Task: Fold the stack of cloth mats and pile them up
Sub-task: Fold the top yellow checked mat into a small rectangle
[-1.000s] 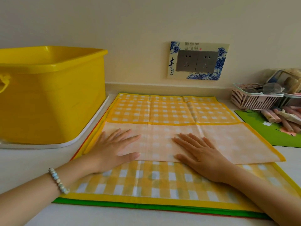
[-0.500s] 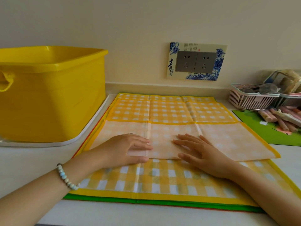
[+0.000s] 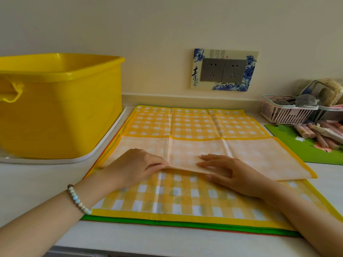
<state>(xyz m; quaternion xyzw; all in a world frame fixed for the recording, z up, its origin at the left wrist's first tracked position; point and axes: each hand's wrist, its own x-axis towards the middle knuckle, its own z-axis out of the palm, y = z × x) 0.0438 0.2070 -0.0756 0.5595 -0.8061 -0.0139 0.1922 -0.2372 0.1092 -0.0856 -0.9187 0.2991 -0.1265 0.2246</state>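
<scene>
Grip: our left hand [image 3: 136, 166] pinches the folded mat [image 3: 202, 154] edge; right hand [image 3: 232, 172] pressed flat, fingers together.
Yellow tub [image 3: 61, 112]: ten o'clock, contents hidden.
Pink basket [image 3: 285, 112]: two o'clock, holds glasses.

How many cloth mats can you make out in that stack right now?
3 by edge colour: the yellow checked mat on top, a green mat beneath it, an orange-red mat at the bottom. More may be hidden between.

Soft, even, warm light with faint shadows; wide-angle bending at the edges, overall slightly soft focus
</scene>
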